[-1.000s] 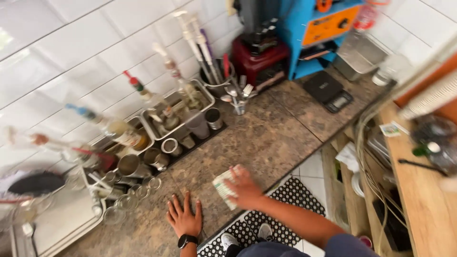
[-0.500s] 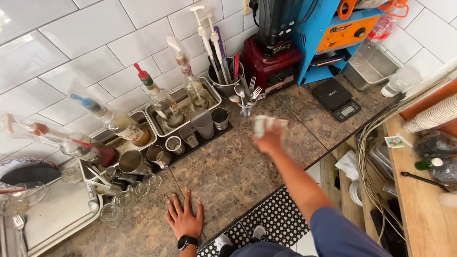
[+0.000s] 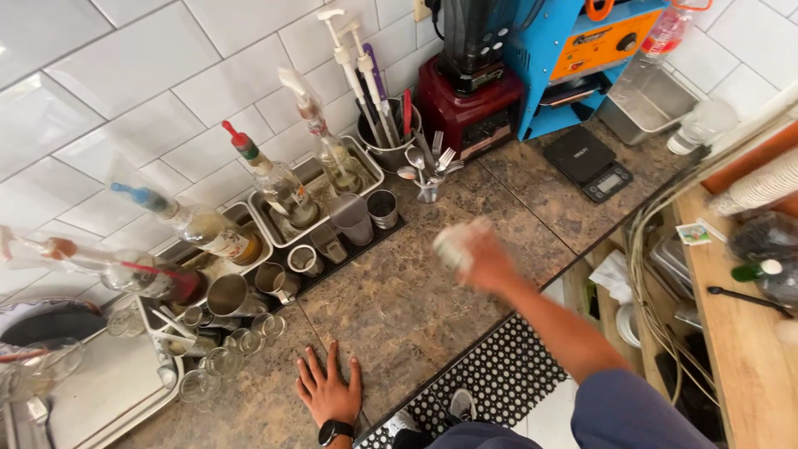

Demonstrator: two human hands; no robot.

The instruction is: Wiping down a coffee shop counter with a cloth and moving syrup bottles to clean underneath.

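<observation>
We look down from the head camera at a brown speckled stone table (image 3: 416, 299) set against a white tiled wall (image 3: 125, 75).

Right hand (image 3: 486, 262): raised over the middle of the table, blurred by motion. Its fingers are wrapped around a pale, crumpled cloth (image 3: 453, 243), which sits at the left side of the hand, above the stone and not resting on it. The cloth lies just in front of a small cup of spoons and forks (image 3: 428, 170). We cannot tell its exact shape through the blur.

Left hand (image 3: 330, 389): flat on the table near its front edge, palm down, fingers spread and holding nothing. A black wristwatch (image 3: 334, 431) sits on the wrist.

Around the hands:
- Steel trays (image 3: 287, 220) along the wall carry syrup bottles with pour spouts; one has a red spout (image 3: 270, 179), another a blue one (image 3: 195, 220).
- Steel jiggers and small cups (image 3: 366, 212) stand on a dark mat in front of the trays.
- Small clear glasses (image 3: 220, 362) cluster to the left of the left hand, near it but not touching.
- A steel pot with pump bottles and utensils (image 3: 382, 125) stands beside a dark red blender base (image 3: 470, 108).
- A blue machine with an orange panel (image 3: 582, 58) stands to the right of the blender.
- A black digital scale (image 3: 594, 162) lies in front of the blue machine, well apart from the right hand.
- A black perforated floor mat (image 3: 490, 382) lies below the table edge, under the right forearm.
</observation>
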